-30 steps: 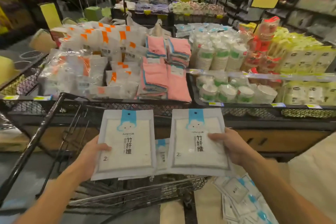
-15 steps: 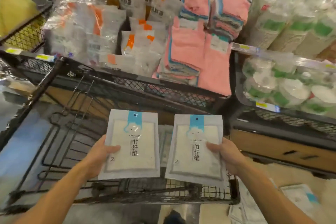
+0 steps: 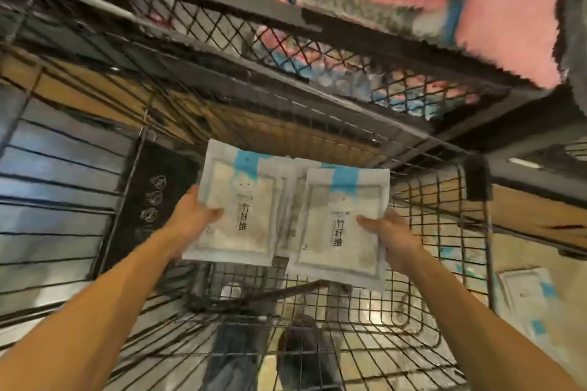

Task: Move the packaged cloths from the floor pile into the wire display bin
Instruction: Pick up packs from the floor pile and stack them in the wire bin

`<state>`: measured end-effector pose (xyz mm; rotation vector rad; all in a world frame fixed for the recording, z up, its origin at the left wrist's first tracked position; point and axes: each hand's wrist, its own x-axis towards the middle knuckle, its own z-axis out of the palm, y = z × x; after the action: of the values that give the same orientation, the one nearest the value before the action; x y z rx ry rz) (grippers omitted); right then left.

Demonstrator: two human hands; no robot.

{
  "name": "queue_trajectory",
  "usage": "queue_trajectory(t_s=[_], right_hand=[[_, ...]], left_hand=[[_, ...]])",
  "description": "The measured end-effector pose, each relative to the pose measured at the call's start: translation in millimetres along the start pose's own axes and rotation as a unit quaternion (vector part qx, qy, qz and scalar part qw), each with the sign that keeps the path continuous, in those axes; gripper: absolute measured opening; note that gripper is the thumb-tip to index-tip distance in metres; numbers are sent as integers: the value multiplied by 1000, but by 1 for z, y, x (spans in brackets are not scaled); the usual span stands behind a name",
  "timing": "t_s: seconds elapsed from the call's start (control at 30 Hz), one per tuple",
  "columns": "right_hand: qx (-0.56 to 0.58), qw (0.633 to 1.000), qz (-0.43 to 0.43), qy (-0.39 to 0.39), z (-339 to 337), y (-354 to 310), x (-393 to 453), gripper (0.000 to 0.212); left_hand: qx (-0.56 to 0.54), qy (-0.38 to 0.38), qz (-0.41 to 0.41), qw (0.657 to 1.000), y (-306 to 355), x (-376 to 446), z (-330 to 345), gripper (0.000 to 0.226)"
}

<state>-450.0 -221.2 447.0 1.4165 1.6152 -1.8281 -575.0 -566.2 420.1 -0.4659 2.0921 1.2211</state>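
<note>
Black wire forms the cart basket [image 3: 413, 311] filling the lower view, under the mesh display bin [image 3: 286, 51] stacked with pink towels [image 3: 495, 19]. Over the cart floor, two white cloth packs sit side by side. The left hand [image 3: 190, 219] pinches the left pack [image 3: 241, 209]; the right hand [image 3: 390, 235] pinches the right pack [image 3: 343, 232]. More packs [image 3: 524, 292] lie on the floor, right.

two flat white cloth packs [image 3: 236, 216] [image 3: 341, 232] with blue tops, side by side above wire bin [image 3: 438, 263]
</note>
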Motion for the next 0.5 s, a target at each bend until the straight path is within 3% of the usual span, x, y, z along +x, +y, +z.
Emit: queue_trajectory(t_s=[0.13, 0.2, 0.3, 0.4, 0.5], right_hand=[[-48, 998, -25, 43, 21, 17, 36, 19], [-102, 990, -46, 88, 28, 29, 50, 41], [-261, 947, -94, 163, 35, 42, 65, 60], [-367, 904, -68, 211, 49, 32, 58, 103], [-462, 854, -81, 226, 52, 20, 50, 104]], left_hand=[[84, 55, -12, 995, -30, 33, 15, 63], [173, 85, 18, 981, -39, 39, 29, 68], [253, 122, 26, 959, -41, 41, 48, 80], [387, 120, 55, 913, -37, 39, 61, 76], [467, 99, 94, 874, -24, 32, 64, 72]])
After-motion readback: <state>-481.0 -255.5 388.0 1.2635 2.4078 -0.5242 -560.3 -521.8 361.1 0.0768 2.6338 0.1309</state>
